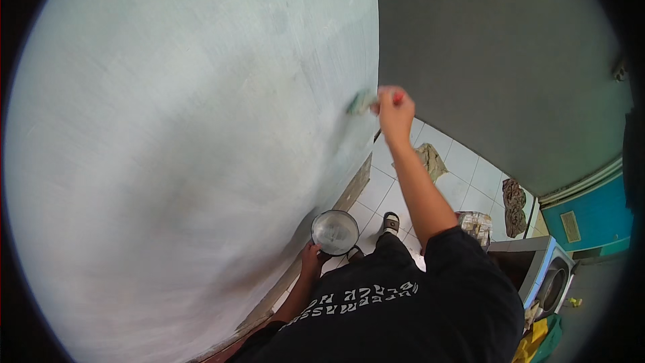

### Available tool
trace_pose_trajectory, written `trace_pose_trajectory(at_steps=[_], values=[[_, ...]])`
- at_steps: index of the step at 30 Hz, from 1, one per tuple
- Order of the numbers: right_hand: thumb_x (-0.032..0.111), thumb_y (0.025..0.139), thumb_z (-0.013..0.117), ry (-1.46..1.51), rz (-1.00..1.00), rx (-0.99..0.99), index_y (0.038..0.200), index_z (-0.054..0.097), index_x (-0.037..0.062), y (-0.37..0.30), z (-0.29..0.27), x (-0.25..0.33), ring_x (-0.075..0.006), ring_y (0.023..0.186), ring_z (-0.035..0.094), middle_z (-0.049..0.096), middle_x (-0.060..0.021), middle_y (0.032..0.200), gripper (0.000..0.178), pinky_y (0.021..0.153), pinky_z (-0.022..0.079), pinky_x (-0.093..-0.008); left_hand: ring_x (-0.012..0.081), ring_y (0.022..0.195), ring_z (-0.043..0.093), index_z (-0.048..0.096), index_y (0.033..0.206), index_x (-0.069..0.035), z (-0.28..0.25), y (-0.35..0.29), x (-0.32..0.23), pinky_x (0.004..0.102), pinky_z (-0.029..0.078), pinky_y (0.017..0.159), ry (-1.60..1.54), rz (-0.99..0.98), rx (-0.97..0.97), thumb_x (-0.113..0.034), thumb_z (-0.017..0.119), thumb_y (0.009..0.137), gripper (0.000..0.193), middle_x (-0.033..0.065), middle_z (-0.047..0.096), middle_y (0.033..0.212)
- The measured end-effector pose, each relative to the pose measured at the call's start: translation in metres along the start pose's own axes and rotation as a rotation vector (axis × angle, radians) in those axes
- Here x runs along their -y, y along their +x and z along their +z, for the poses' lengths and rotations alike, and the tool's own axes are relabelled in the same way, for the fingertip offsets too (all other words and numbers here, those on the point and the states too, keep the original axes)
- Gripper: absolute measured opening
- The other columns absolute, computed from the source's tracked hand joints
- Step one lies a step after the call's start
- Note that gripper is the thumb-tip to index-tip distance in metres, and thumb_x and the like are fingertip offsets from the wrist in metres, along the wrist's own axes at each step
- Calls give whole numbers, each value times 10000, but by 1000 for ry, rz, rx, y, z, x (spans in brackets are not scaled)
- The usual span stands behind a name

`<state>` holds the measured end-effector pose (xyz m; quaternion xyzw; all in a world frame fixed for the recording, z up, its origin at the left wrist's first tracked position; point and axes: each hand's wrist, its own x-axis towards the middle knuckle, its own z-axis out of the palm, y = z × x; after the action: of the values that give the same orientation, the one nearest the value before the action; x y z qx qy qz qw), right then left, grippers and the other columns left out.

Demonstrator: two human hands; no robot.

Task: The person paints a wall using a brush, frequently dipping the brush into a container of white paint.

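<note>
A paintbrush (363,102) with pale green, paint-coated bristles and a red handle is in my right hand (396,109), its fingers wrapped round the handle. The bristles are against or very close to the whitish wall (222,114), near its right-hand corner. Lower down, my left hand (314,253) grips the rim of a round pan (335,232) with whitish liquid in it. The pan is level in front of my body, close to the wall. Streaky brush marks run over the wall.
A dark grey wall (484,47) meets the pale one at the corner. On the white tiled floor (463,158) lie a beige cloth (431,161) and a brown rag (514,208). A washing machine (552,279) and a blue door (594,218) stand at the right.
</note>
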<state>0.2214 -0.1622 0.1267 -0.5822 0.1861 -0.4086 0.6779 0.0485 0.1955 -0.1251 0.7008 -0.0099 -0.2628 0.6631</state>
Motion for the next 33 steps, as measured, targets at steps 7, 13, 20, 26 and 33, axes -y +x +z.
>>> trace_pose_trajectory(at_steps=[7,13,20,26,33], values=[[125,910,551,654,-8,38,1013,541,-22,30,17,122,-223,687,650,603,-132,923,181,668,581,-339,335,964,633,450,1191,0,3,5,7,435,560,810,-415,-172,-113,-165,516,866,371,173,553,1104],[176,961,528,925,239,18,1053,521,-1,11,-3,-21,-255,795,672,609,-118,965,199,732,582,-370,343,982,627,449,1181,-2,6,1,-4,441,563,811,-21,10,-75,-171,519,851,378,173,555,1096],[186,961,523,708,696,-326,1086,488,20,-47,-78,-228,-279,780,652,613,-177,926,211,684,560,-354,365,996,615,427,1135,1,20,8,-16,468,555,835,-478,-355,-244,-150,508,827,352,182,506,1101],[170,934,561,421,782,-436,1053,506,52,-59,-98,-314,-256,720,643,607,-130,894,177,612,556,-351,362,1020,598,410,1105,4,32,-3,-5,475,543,856,-422,-393,-317,-138,484,841,308,177,504,1121],[173,899,604,-41,607,-260,921,588,44,-38,-71,-314,-168,641,608,615,-59,791,131,563,506,-292,340,939,625,415,1066,8,31,-2,-18,473,561,840,-483,-352,-380,-121,507,849,269,186,524,1043]])
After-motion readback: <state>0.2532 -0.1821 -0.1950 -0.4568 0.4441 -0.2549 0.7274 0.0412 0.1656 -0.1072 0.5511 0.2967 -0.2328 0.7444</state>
